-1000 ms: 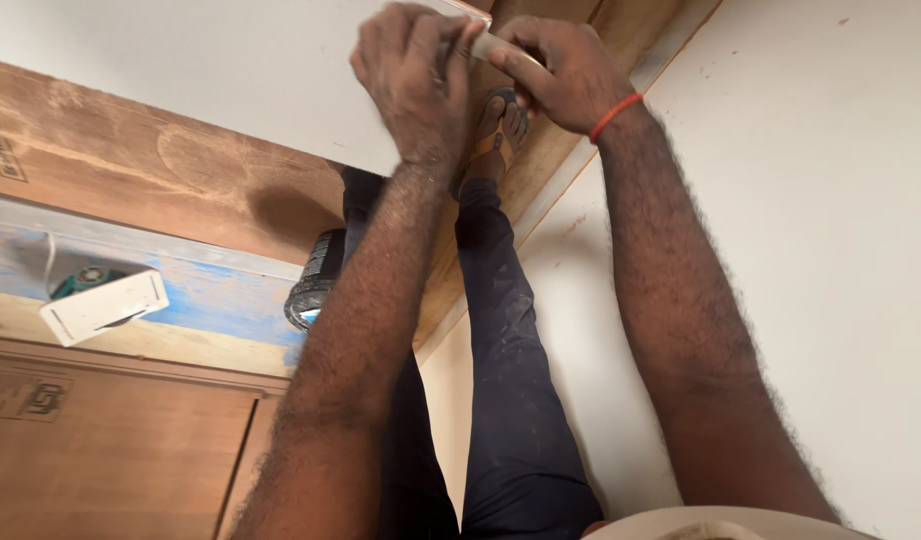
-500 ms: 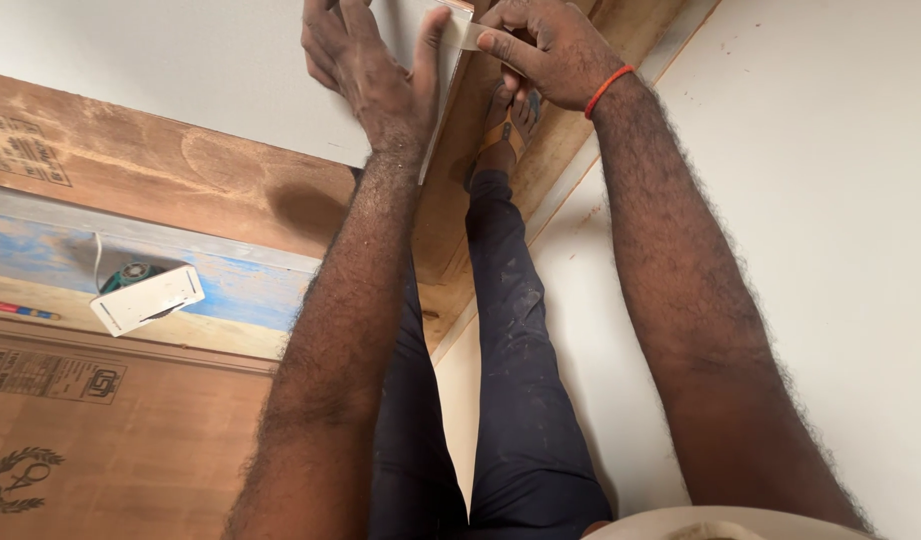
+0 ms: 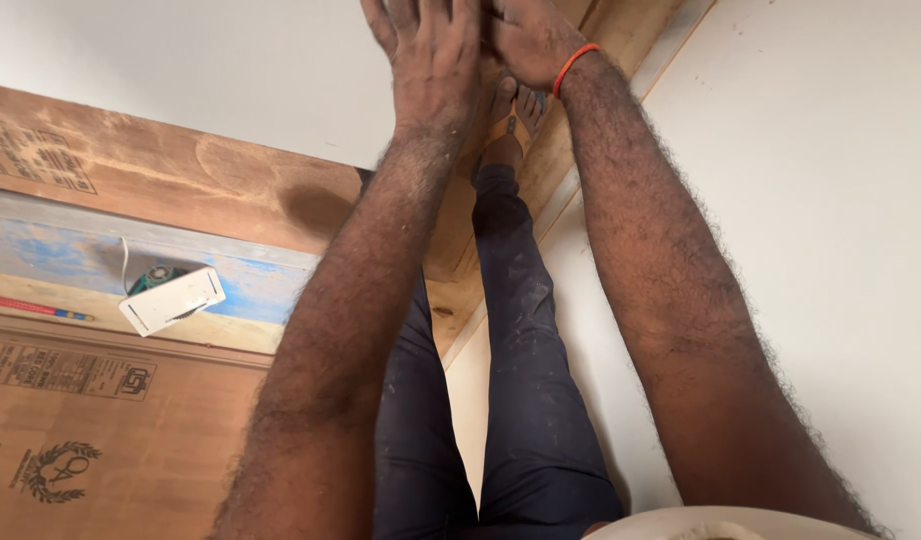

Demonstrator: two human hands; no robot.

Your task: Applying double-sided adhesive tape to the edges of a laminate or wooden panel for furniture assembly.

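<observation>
Nearest: curved pale rim [image 3: 720, 522] at the lower edge. Beyond: two legs in dark blue trousers [image 3: 520, 400], one foot in a tan sandal [image 3: 508, 125] on brown plywood boards [image 3: 180, 180]. White rectangular box [image 3: 172, 299] lies on a blue-stained board, well left. Farthest: left hand [image 3: 430, 60], fingers extended and cropped; right hand [image 3: 525, 40] with orange wristband [image 3: 574, 66] touching it, fingers' state cannot be told.

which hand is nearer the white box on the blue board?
Left. The left hand sits top centre, on the side towards the white box. The right hand, with the orange wristband, lies just beyond it, farther off.
</observation>
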